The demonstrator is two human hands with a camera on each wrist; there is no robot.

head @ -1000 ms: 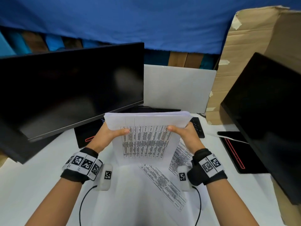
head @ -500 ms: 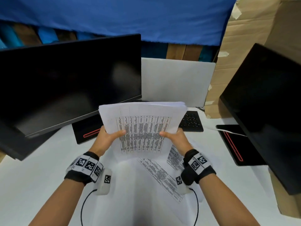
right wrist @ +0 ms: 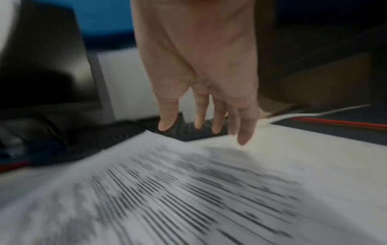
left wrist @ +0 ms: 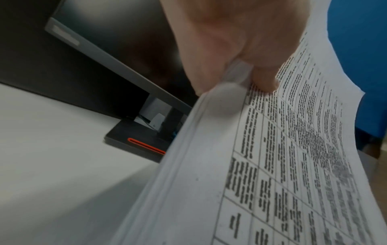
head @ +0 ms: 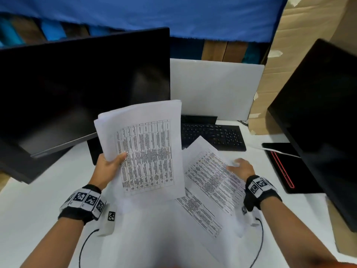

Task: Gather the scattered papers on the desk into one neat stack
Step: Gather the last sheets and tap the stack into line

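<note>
My left hand (head: 110,167) grips a stack of printed papers (head: 146,151) by its left edge and holds it up above the white desk (head: 34,206), thumb on the front sheet. In the left wrist view the thumb (left wrist: 261,77) pinches the paper stack (left wrist: 272,165). My right hand (head: 241,167) hovers with straight fingers over the far right edge of a loose printed sheet (head: 210,175) lying on the desk. Another printed sheet (head: 199,213) lies partly under it. In the right wrist view the fingers (right wrist: 244,136) are spread just above the blurred loose sheet (right wrist: 188,190).
A black monitor (head: 77,89) stands at the left, another monitor (head: 318,120) at the right with its base (head: 286,167). A black keyboard (head: 212,136) lies behind the papers. A white board (head: 212,88) and cardboard (head: 289,55) stand at the back.
My right hand has let go of the stack and dropped to the right over the loose sheet on the desk. The left hand alone now holds the stack, tilted to the left.
</note>
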